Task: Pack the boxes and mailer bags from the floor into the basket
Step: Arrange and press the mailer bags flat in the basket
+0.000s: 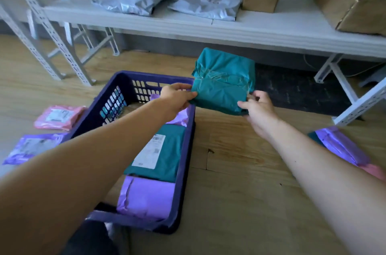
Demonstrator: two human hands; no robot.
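Note:
A teal taped mailer parcel (224, 81) is held up just right of the basket's far corner. My left hand (177, 98) pinches its left edge and my right hand (259, 106) grips its lower right corner. The dark blue basket (188, 150) sits on the wooden floor below my left arm. It holds a teal mailer with a white label (165, 156), a purple mailer (146, 198) at the near end, and another purple one (181, 117) partly hidden under my left hand.
On the floor lie a pink mailer (59, 117) and a purple mailer (33, 147) left of the basket, and purple (342, 146) and pink (376, 171) mailers at the right. A white metal shelf (188, 23) behind carries silver bags and brown boxes. A black mat (298, 89) lies under it.

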